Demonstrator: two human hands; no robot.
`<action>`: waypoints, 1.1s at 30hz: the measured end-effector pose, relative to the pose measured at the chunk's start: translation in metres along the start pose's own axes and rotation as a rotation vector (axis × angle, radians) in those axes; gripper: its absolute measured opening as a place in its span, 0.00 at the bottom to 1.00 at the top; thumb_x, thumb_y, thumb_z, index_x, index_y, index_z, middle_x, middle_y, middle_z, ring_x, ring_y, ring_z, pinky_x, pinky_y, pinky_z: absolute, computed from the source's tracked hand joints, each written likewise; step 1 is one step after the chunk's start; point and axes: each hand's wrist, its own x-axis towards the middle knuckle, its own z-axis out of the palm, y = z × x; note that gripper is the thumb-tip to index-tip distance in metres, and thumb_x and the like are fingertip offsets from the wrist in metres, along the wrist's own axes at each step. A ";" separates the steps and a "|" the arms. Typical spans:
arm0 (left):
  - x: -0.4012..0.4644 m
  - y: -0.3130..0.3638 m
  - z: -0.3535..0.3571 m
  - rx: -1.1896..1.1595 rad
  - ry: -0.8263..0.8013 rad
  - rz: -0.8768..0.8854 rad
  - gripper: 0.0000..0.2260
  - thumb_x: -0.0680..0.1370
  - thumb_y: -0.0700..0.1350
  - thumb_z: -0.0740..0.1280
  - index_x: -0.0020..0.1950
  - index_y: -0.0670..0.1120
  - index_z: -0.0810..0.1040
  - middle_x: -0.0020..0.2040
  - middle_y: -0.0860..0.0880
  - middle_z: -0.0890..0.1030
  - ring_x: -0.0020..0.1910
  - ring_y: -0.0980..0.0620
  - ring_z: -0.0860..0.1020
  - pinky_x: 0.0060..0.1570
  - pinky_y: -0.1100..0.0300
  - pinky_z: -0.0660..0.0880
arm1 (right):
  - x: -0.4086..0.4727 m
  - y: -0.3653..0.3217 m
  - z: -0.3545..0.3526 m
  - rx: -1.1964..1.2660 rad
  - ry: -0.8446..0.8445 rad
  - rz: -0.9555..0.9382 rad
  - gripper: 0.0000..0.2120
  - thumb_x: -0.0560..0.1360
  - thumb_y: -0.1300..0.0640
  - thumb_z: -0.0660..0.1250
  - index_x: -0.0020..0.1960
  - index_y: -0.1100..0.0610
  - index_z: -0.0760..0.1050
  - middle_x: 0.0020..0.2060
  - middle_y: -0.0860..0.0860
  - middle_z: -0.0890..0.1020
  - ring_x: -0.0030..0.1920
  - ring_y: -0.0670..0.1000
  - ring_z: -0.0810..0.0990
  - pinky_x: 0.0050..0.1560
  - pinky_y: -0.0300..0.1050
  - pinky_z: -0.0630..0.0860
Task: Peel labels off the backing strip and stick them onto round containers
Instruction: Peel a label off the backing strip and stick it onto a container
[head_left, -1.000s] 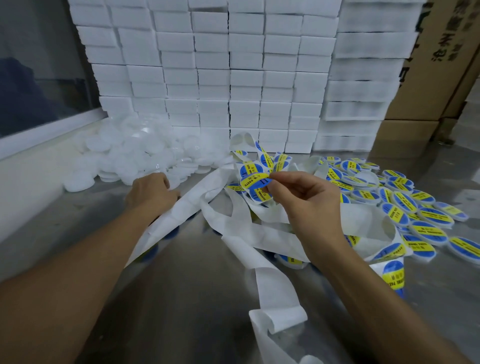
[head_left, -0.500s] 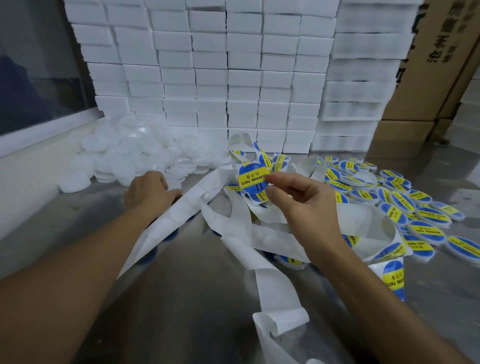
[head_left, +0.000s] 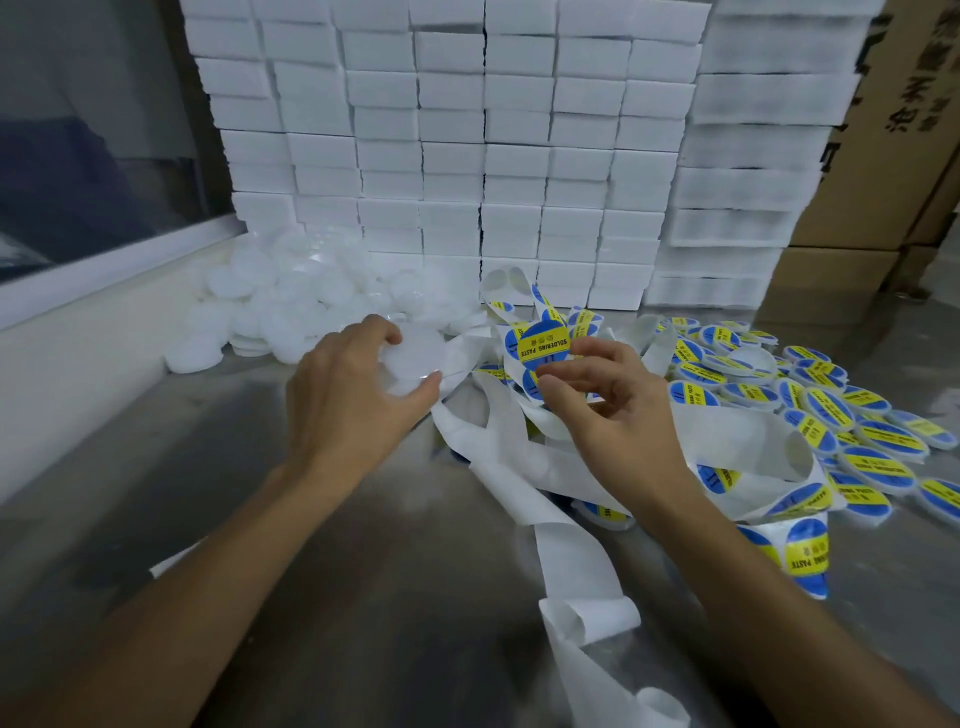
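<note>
Far left: pile of unlabelled white containers (head_left: 270, 312) remains. Left hand (head_left: 353, 395) grips one blank container (head_left: 415, 358). Right hand (head_left: 618, 410) pinches a peeled label (head_left: 540, 345), not yet applied. Right: many labelled containers (head_left: 831, 410) done.

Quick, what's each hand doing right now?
Left hand: closed, gripping a round white plastic container.
Right hand: closed, pinching a round blue and yellow label.
</note>
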 end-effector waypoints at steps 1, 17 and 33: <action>-0.003 0.008 -0.003 -0.021 0.049 0.068 0.19 0.65 0.54 0.77 0.49 0.46 0.78 0.42 0.49 0.82 0.41 0.44 0.79 0.38 0.52 0.76 | 0.000 0.001 0.001 -0.009 0.000 -0.004 0.04 0.74 0.60 0.73 0.43 0.51 0.84 0.57 0.47 0.75 0.46 0.40 0.81 0.41 0.31 0.75; -0.026 0.050 -0.010 -0.897 -0.219 -0.238 0.19 0.69 0.36 0.76 0.55 0.51 0.75 0.51 0.48 0.81 0.41 0.50 0.83 0.40 0.59 0.81 | -0.007 0.007 0.014 0.060 0.004 -0.029 0.06 0.74 0.54 0.73 0.38 0.52 0.80 0.61 0.46 0.74 0.62 0.43 0.76 0.53 0.51 0.79; -0.019 0.028 -0.002 -1.430 -0.330 -0.902 0.10 0.70 0.32 0.69 0.51 0.36 0.79 0.40 0.42 0.86 0.40 0.48 0.85 0.39 0.61 0.81 | 0.004 0.010 0.001 0.188 0.251 0.014 0.13 0.74 0.60 0.73 0.58 0.52 0.79 0.37 0.37 0.84 0.41 0.37 0.82 0.42 0.29 0.75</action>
